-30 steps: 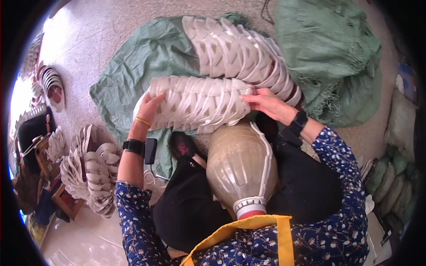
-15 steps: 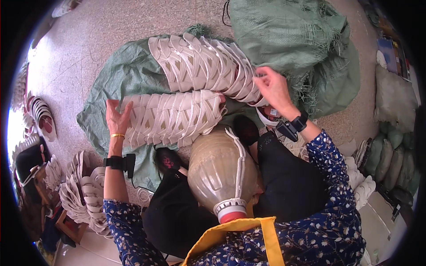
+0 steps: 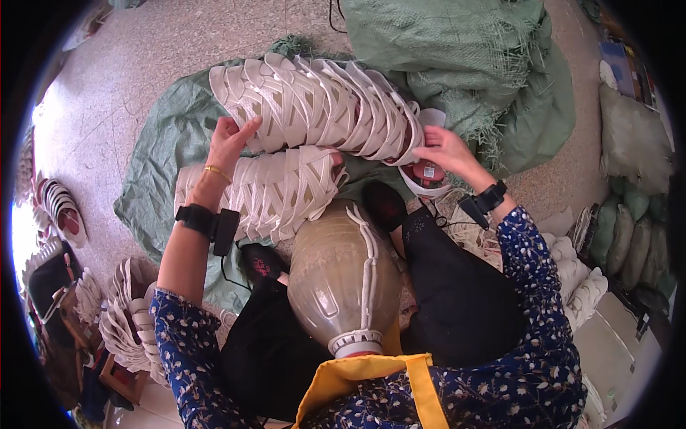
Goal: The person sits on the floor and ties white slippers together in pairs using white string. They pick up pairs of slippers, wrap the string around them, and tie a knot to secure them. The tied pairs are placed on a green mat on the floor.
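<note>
Head view: squaring up stacked white woven shoe uppers.
I see left hand (image 3: 230,141) flat, fingers spread, against far stack (image 3: 314,107); right hand (image 3: 444,149) pinching its other end; next, press inward evenly.

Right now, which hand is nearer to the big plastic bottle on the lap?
Left. The left hand lies on the strap rows just beyond the plastic bottle; the right hand is farther off, up right.

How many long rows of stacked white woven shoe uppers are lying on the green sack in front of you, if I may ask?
2: the far row, with the right hand at its end, and the near row, beside the left hand. Other looser piles lie at the edges.
</note>
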### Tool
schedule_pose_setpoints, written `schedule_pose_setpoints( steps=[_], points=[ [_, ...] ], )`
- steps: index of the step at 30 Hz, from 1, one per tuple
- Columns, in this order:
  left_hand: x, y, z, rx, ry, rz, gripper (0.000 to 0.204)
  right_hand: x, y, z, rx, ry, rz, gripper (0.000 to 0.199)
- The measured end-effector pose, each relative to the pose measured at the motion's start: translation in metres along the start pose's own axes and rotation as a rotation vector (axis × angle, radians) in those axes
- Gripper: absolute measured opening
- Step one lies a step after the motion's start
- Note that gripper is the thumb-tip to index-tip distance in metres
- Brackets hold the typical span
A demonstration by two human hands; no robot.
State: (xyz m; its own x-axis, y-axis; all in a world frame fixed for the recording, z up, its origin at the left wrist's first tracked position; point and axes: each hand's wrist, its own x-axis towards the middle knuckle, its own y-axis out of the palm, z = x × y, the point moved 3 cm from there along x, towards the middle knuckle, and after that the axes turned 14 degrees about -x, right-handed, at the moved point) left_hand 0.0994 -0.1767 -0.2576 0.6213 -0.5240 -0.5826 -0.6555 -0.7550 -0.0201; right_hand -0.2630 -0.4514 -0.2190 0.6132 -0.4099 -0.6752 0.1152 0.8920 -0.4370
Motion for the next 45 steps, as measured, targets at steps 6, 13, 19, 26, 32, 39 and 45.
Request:
schedule_pose_setpoints(
  steps=[6, 13, 19, 26, 32, 39, 45],
  points=[
    [-0.005, 0.059, -0.009, -0.052, 0.109, 0.019, 0.045, 0.009, 0.021, -0.014, 0.198, -0.152, -0.07, 0.092],
    [-0.003, 0.071, 0.016, -0.038, 0.062, 0.076, 0.044, 0.017, 0.034, 0.023, -0.025, -0.284, -0.269, 0.095],
    [-0.018, 0.073, -0.007, -0.177, 0.099, 0.171, 0.036, 0.008, 0.013, 0.055, -0.164, -0.308, -0.323, 0.093],
    [-0.028, 0.045, -0.051, -0.163, 0.142, 0.088, 0.03, 0.008, -0.002, 0.102, -0.012, -0.289, -0.115, 0.087],
    [-0.026, 0.016, -0.063, -0.163, 0.183, 0.001, 0.032, 0.02, 0.006, 0.131, -0.008, -0.253, -0.04, 0.08],
    [-0.007, -0.022, -0.069, -0.149, 0.191, -0.061, 0.037, 0.056, 0.027, 0.159, 0.041, -0.325, 0.003, 0.082],
    [-0.003, -0.036, -0.054, -0.138, 0.175, -0.069, 0.034, 0.074, 0.051, 0.149, 0.089, -0.267, 0.041, 0.077]
  ],
)
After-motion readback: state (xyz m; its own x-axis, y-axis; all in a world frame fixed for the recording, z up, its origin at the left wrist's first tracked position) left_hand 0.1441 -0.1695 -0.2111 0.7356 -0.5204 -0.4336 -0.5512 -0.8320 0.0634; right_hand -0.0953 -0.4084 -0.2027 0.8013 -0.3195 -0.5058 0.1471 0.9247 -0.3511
